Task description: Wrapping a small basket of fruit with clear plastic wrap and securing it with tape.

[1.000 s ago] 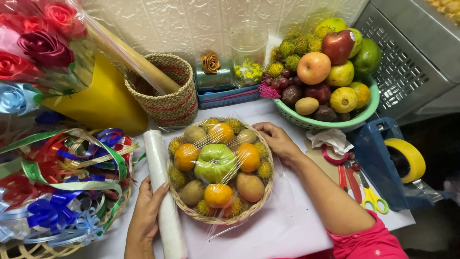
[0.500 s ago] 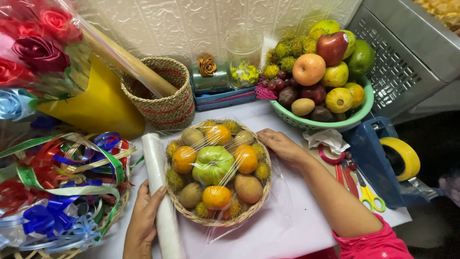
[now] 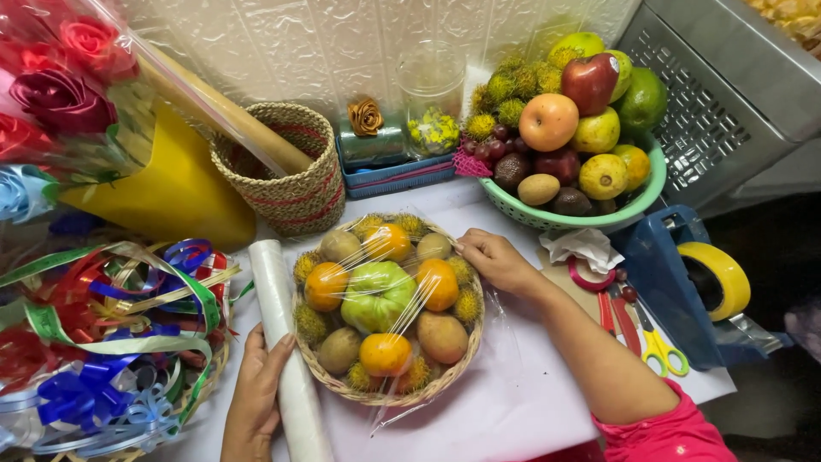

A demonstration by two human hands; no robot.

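Fruit basket (image 3: 389,395): clear film (image 3: 402,299) stretched over top; sides prob. unwrapped. Left hand (image 3: 256,398) grips film roll (image 3: 286,342). Right hand (image 3: 496,261) flat, fingers pressing film at rim.

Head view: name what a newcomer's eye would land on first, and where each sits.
The woven fruit basket under clear film sits at centre, the right hand at its far rim and the left hand on the film roll beside it. A green bowl heaped with fruit stands behind right; bright ribbons fill the left.

Film-covered wicker fruit basket (image 3: 389,389) lies beside a cling-film roll (image 3: 286,342).
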